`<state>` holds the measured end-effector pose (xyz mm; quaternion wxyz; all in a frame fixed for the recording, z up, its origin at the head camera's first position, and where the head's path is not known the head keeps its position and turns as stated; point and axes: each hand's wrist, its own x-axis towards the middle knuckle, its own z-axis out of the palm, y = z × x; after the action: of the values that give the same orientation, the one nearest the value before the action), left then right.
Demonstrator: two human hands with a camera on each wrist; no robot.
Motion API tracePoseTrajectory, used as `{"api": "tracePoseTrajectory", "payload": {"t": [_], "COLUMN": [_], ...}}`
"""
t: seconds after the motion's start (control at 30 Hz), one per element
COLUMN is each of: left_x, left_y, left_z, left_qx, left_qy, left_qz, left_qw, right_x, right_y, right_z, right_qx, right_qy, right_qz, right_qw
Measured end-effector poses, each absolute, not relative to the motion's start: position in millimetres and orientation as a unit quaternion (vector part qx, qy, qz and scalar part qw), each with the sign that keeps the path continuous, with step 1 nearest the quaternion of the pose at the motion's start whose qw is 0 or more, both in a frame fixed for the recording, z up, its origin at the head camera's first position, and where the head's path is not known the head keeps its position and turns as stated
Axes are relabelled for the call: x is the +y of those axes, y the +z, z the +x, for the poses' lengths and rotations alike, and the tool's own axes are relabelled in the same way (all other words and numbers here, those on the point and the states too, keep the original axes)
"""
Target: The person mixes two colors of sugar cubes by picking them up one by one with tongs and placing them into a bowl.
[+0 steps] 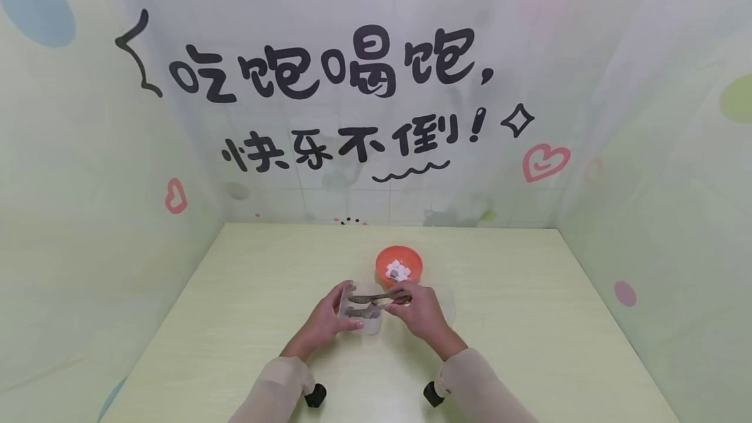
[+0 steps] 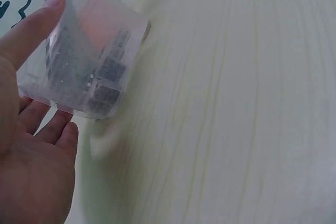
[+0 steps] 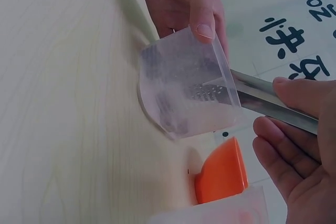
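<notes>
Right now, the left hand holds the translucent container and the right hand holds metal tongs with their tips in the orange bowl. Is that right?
No: the metal tongs have their tips inside the translucent container, not the orange bowl; the right wrist view shows them through its wall. The left hand does hold the container, and the right hand the tongs.

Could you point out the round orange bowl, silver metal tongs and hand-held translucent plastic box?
Round orange bowl (image 3: 220,176), right wrist view: outer wall.
Silver metal tongs (image 3: 284,115), right wrist view: lower arm.
Translucent plastic box (image 3: 184,85), right wrist view: side wall.
</notes>
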<state>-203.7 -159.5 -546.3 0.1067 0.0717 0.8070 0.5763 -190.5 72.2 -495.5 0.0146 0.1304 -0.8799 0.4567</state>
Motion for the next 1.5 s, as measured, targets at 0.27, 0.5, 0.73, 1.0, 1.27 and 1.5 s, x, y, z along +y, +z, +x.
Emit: {"api": "tracePoseTrajectory", "payload": {"t": [0.27, 0.5, 0.73, 1.0, 1.27, 1.5], "left_x": [-160, -160, -160, -159, -158, -160], "left_y": [-547, -547, -547, -541, -545, -545], "left_z": [-204, -204, -205, -201, -204, -203], "left_qx": [0.808, 0.813, 0.809, 0.809, 0.815, 0.815], "left_qy": [0.574, 0.568, 0.572, 0.574, 0.566, 0.566], "left_qz": [0.076, 0.086, 0.082, 0.086, 0.073, 0.069], "left_qw": [0.105, 0.101, 0.105, 0.096, 0.099, 0.105], "right_x": [67, 68, 69, 73, 83, 90], "right_y": [-496, -495, -495, -488, -481, -482], "right_z": [-190, -188, -187, -184, -181, -179], "right_qx": [-0.887, -0.887, -0.888, -0.886, -0.869, -0.851], "right_qy": [0.441, 0.439, 0.437, 0.445, 0.474, 0.497], "right_qz": [0.134, 0.143, 0.139, 0.127, 0.127, 0.144], "right_qw": [0.013, 0.015, 0.017, 0.036, 0.068, 0.091]}}
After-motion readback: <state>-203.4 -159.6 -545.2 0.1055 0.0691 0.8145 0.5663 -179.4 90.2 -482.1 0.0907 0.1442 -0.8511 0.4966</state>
